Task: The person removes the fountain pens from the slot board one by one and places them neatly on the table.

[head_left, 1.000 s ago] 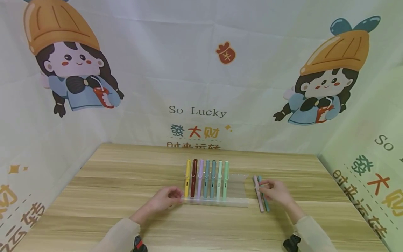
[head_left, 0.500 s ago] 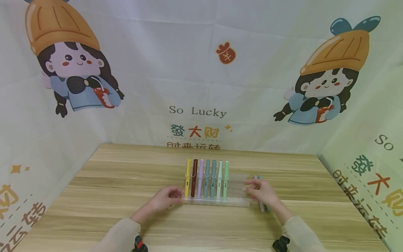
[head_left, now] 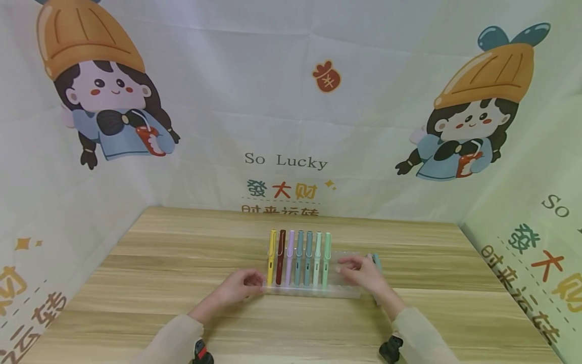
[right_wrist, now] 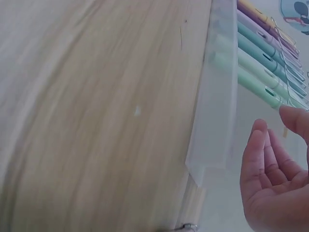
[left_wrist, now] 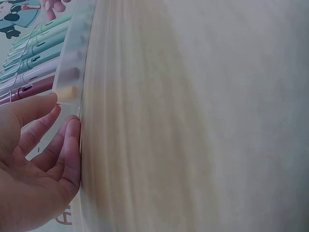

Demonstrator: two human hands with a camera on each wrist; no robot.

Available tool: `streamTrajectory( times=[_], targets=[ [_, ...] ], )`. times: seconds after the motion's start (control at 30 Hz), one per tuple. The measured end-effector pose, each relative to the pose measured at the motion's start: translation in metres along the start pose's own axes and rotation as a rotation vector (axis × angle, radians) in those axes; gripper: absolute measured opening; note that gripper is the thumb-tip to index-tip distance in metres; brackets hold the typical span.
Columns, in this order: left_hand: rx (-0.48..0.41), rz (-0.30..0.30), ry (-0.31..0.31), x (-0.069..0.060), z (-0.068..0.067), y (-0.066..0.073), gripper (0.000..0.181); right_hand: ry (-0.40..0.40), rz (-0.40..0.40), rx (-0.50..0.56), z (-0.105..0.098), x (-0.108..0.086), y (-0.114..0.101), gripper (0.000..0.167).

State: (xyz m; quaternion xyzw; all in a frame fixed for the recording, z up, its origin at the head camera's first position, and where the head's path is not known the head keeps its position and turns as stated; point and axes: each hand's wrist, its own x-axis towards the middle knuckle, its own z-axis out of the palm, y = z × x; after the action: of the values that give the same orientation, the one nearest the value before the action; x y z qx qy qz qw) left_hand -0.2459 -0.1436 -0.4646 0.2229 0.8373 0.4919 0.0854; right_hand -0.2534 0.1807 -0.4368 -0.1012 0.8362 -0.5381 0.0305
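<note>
Left grip [head_left: 239, 287]: relaxed, fingertips touching the rack [head_left: 341, 291] at its left end.
Right grip [head_left: 364, 274]: holding nothing, over the right end.
Pens [head_left: 298, 265]: 7 racked; loose teal pen [head_left: 376, 261] rightward.
Risk: a right-side bump could skew everything.

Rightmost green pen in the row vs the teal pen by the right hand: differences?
Place: the green pen sits in the clear holder; the teal pen lies outside it, past its right end.
Colour: the green pen is pale mint, the teal pen a darker blue-green.
Visibility: in the head view, the green pen is unobstructed, while the right hand partly hides the teal pen.
Shared: neither is gripped.
</note>
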Motion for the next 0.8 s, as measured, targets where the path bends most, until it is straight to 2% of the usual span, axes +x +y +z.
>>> streamTrajectory(
  times=[0.33, 0.63, 0.77, 0.8],
  targets=[
    [-0.014, -0.002, 0.000, 0.000, 0.000, 0.000, 0.018, 0.036, -0.044, -0.054, 0.011, 0.008, 0.000, 0.026],
    [-0.001, 0.002, -0.007, 0.001, 0.000, -0.001, 0.017, 0.027, -0.044, 0.026, 0.021, 0.009, 0.001, 0.032],
    [0.010, 0.008, -0.004, 0.001, 0.000, -0.001, 0.016, -0.004, -0.104, 0.056, 0.023, 0.009, 0.005, 0.036],
    [0.011, 0.008, -0.003, 0.001, 0.000, -0.001, 0.016, -0.019, -0.148, 0.059, 0.022, 0.009, 0.007, 0.036]
  ],
)
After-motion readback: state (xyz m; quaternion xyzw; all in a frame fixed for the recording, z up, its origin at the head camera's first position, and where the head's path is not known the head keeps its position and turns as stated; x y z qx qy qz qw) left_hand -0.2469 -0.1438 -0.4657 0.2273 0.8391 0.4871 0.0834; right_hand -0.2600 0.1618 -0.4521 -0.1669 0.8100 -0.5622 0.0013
